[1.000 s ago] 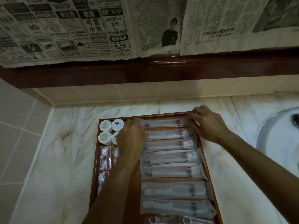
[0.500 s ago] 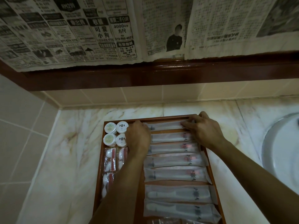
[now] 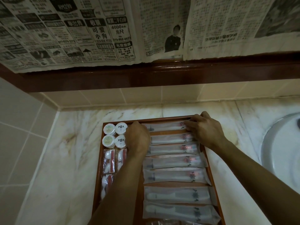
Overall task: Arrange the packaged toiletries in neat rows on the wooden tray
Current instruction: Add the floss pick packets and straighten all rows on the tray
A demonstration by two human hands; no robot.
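On pale veined marble desk (image 3: 69,159), against tiled corner: rectangular reddish-brown wooden tray (image 3: 99,161), long side running away from viewer. Down right part of tray, column of long translucent-wrapped toothbrush packets, each lying crosswise, stacked one behind another from near edge to far rim. Farthest of these, topmost long clear packet (image 3: 164,127), just inside far rim, held at both ends. Left hand (image 3: 138,138) at packet's left end, knuckles up, fingers curled down onto wrapper; exact grip hidden beneath back of hand. Right hand (image 3: 205,129) at packet's right end, fingers (image 3: 189,126) bent and pressing on printed end of wrapper, thumb hooked over tray's far right corner. Both forearms reaching in from near edge, left one crossing over tray's middle strip.

At far left corner of tray: four small round white-lidded tubs (image 3: 115,135) in two-by-two block, touching one another, left pair with pale green labels, right pair with dark emblems. Behind them toward viewer, small clear sachets with white and red contents (image 3: 109,161), side by side in two columns, right column partly hidden by left forearm.

To right of tray, curved rim of white basin (image 3: 276,151). Above desk, beige wall tiles, then dark glossy brown wooden ledge (image 3: 162,75), with sheets of printed black-and-white newspaper (image 3: 81,33) hanging over wall above.
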